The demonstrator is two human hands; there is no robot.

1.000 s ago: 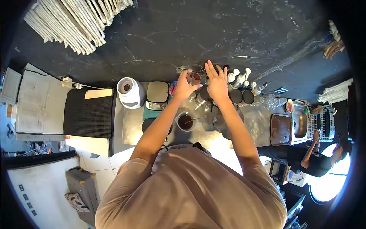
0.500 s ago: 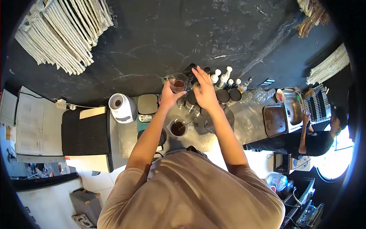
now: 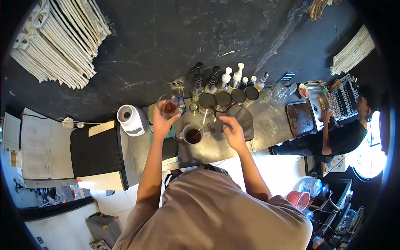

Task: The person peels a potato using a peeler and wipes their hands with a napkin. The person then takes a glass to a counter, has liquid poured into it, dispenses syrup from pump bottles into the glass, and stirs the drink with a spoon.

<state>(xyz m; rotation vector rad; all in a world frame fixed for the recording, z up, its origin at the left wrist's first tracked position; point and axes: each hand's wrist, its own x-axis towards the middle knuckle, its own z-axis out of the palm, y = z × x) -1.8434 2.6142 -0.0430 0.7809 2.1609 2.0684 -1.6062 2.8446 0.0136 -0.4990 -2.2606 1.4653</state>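
My left hand (image 3: pixel 163 124) is wrapped round a clear glass (image 3: pixel 168 106) with reddish-brown liquid in it, held up over the counter's back left part. My right hand (image 3: pixel 233 133) is over the counter with fingers apart and bent, nothing seen in it. Between my hands stands a clear pitcher (image 3: pixel 193 134) of dark liquid with a spoon-like handle leaning in it. Jars with black lids (image 3: pixel 223 98) stand in a row behind my right hand. A dark round-edged mat or tray (image 3: pixel 243 121) lies just behind and right of that hand.
Pump bottles (image 3: pixel 226 78) line the wall. At left are a white grinder-like machine (image 3: pixel 132 121) and a black ribbed surface (image 3: pixel 95 146). Clear glasses (image 3: pixel 278 92), a brown tray (image 3: pixel 300 118) and a sink (image 3: pixel 317 104) are at right, where another person (image 3: pixel 348 135) stands.
My left hand has carried the glass left and lower. My right hand has come down from near the bottles towards the counter's front. The camera view has shifted.
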